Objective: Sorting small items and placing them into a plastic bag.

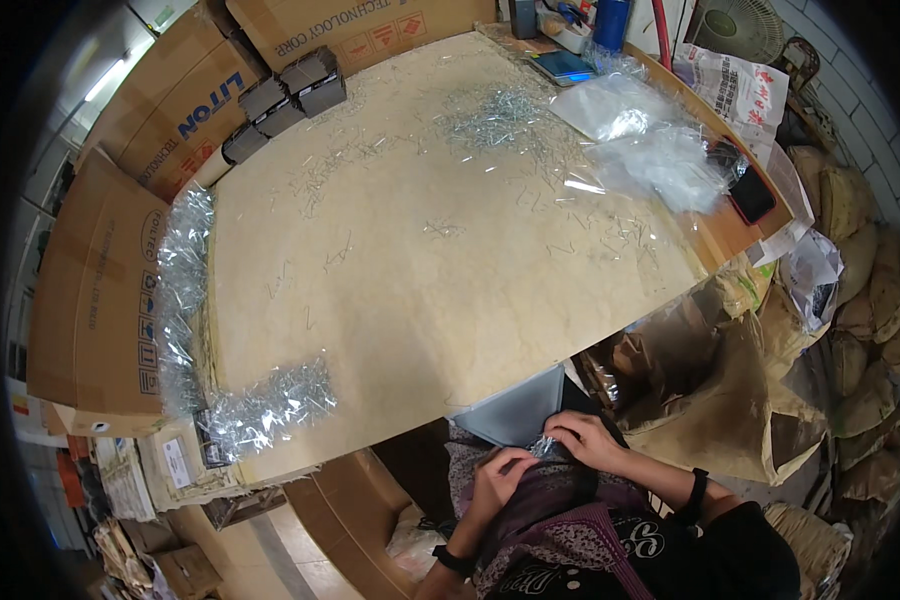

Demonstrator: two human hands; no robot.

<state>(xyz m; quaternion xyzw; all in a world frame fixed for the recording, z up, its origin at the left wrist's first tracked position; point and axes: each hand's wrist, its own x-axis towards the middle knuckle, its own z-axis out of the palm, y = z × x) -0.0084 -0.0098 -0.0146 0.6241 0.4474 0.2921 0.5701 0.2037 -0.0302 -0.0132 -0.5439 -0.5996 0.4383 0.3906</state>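
Low in front of my body, my left hand point(502, 478) and my right hand point(582, 441) are close together, fingertips nearly meeting. A small bunch of shiny thin metal pins point(542, 446) shows between them, pinched by the fingers of both hands; the exact shape of the pins is too small to tell. Just beyond my hands, a grey tray point(515, 408) leans at the table's front edge, against my lap. A dense pile of similar silver pins point(275, 408) lies at the near left corner of the table point(390, 260).
More pins line the table's left edge, and a looser heap point(500, 115) lies at the back. Clear plastic bags point(660, 160) and a phone point(751, 194) are at the right. Cardboard boxes point(100, 290) wall the left side. A large brown paper sack point(715, 430) stands beside me.
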